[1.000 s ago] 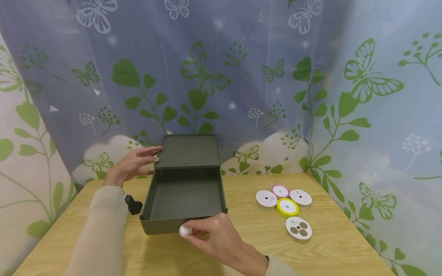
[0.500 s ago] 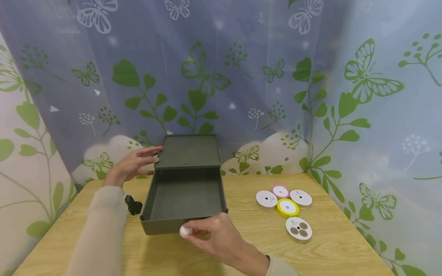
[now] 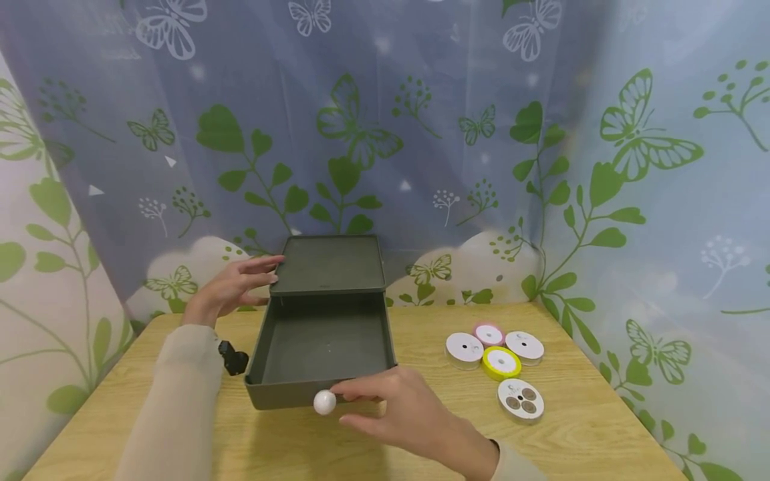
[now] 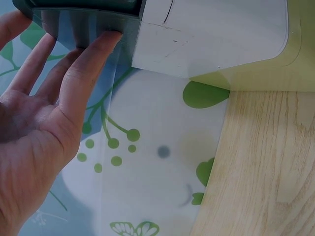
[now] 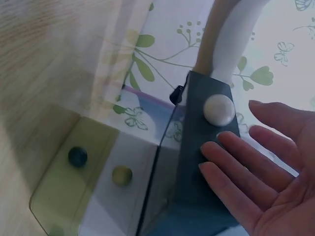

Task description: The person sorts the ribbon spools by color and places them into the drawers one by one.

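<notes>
A dark green drawer [image 3: 327, 344] stands pulled out of a small drawer unit [image 3: 327, 264], and nothing large lies inside it. Its round white knob [image 3: 325, 402] is in full sight on the front. My right hand [image 3: 415, 417] is just right of the knob, off it, thumb and fingers spread apart; in the right wrist view its fingers are extended near the drawer front [image 5: 206, 142]. With straight fingers, my left hand [image 3: 237, 286] touches the left side of the unit's top. The left wrist view shows those fingertips against the dark upper tier [image 4: 88, 22].
Below are a white drawer with a yellow knob [image 5: 122, 175] and a yellow-green drawer with a dark knob [image 5: 78, 157]. Several ribbon spools [image 3: 501, 362] lie at the right on the wooden table [image 3: 577, 414]. A small black object [image 3: 232, 359] stands left of the drawer. Patterned curtains hang behind.
My right hand has let go of the white knob and moved slightly right, its fingers parting. The left hand and the drawer have stayed where they were.
</notes>
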`<state>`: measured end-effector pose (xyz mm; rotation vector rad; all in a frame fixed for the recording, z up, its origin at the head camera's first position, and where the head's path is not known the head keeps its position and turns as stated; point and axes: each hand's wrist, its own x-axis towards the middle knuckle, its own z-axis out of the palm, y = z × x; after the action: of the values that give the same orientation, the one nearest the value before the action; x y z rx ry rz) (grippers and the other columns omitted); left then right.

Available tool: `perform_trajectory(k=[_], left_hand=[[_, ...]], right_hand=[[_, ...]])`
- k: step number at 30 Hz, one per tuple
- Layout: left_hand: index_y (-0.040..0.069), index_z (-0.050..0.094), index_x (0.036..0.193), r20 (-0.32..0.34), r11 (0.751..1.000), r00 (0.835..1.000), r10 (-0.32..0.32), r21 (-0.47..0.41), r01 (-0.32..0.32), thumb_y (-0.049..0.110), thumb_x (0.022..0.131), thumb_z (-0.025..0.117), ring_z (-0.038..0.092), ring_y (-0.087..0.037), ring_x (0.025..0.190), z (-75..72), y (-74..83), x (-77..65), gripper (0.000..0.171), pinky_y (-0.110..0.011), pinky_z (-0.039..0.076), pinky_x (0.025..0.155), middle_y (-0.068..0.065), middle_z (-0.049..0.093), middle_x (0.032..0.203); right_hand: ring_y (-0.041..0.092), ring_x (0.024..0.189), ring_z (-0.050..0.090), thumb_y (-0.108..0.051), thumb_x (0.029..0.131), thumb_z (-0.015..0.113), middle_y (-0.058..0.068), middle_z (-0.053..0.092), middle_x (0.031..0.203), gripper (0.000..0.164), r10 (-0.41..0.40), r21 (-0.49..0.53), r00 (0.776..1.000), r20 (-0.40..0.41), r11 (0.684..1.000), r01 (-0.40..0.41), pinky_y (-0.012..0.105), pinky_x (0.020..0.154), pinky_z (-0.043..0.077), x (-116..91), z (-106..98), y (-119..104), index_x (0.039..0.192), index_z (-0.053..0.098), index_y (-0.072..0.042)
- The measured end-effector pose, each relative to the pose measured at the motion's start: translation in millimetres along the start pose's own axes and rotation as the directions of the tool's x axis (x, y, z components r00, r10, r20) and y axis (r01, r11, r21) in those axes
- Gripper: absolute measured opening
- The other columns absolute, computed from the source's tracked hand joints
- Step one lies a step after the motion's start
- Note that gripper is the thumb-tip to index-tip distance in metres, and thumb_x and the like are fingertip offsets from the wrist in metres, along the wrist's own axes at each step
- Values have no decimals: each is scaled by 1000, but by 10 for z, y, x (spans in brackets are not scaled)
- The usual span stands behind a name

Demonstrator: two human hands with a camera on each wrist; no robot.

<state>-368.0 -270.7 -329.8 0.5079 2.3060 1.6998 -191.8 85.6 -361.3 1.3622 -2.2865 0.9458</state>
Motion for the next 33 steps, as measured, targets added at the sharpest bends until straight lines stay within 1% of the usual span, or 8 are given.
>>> perform_trajectory(k=[5, 8, 11, 15, 19, 23, 26, 33], left_hand=[[9, 24, 165, 6, 1000, 1000, 2, -2, -2, 22, 107, 57, 10, -41, 160, 3, -4, 5, 68, -59, 47, 113, -15, 4, 175], [9, 24, 165, 5, 1000, 1000, 1, 0, -1, 22, 107, 57, 10, -41, 160, 2, -4, 13, 68, -57, 49, 112, -14, 5, 175], [9, 24, 165, 5, 1000, 1000, 1, 0, -1, 22, 107, 57, 10, -41, 160, 4, -2, 12, 68, -56, 50, 111, -14, 5, 175], [9, 24, 165, 8, 1000, 1000, 7, 2, -7, 22, 107, 57, 11, -41, 160, 7, -3, 6, 68, -53, 52, 109, -15, 6, 175], [9, 25, 165, -1, 1000, 1000, 9, -10, -9, 21, 107, 58, 12, -41, 160, 6, -7, -1, 68, -45, 57, 103, -15, 11, 174], [8, 24, 165, -15, 1000, 1000, 6, -30, -7, 21, 106, 58, 13, -40, 160, 3, -21, -3, 69, -38, 58, 98, -14, 12, 174], [8, 24, 165, -15, 1000, 1000, 10, -28, -10, 22, 106, 59, 14, -41, 160, -1, -35, 1, 69, -40, 57, 99, -14, 12, 174], [6, 25, 164, 0, 1000, 1000, 23, 6, -23, 20, 106, 59, 18, -44, 158, -33, -12, 9, 69, -52, 56, 105, -18, 15, 173]], right_hand=[[9, 89, 77, -16, 88, 82, 1, 81, 105, 25, 33, 15, 999, 15, 999, -33, 17, 78, 61, -103, -256, 35, 112, 80, -11], [9, 86, 76, -16, 86, 84, 0, 82, 101, 22, 42, 2, 999, -4, 999, -42, 20, 75, 62, -185, -419, 97, 107, 81, -10], [5, 84, 74, -15, 84, 86, -2, 82, 97, 20, 49, -25, 998, -24, 998, -50, 23, 73, 62, -277, -575, 200, 103, 81, -12], [3, 88, 73, -15, 84, 86, -4, 81, 100, 22, 128, -42, 992, 5, 991, -128, 25, 74, 63, -409, -778, 352, 105, 81, -16], [5, 90, 72, -19, 85, 86, -5, 80, 103, 23, 227, -61, 973, 43, 973, -224, 24, 74, 62, -530, -946, 512, 108, 80, -18], [7, 88, 72, -21, 85, 86, -2, 77, 99, 23, 287, -90, 957, 49, 955, -282, 24, 70, 61, -638, -1062, 663, 107, 80, -16], [7, 87, 72, -20, 84, 86, -1, 77, 99, 22, 322, -103, 945, 57, 944, -315, 24, 70, 61, -721, -1123, 757, 105, 80, -15], [7, 85, 72, -20, 84, 86, 0, 80, 99, 21, 360, -146, 929, 79, 927, -347, 24, 68, 62, -896, -1230, 921, 104, 80, -15]])
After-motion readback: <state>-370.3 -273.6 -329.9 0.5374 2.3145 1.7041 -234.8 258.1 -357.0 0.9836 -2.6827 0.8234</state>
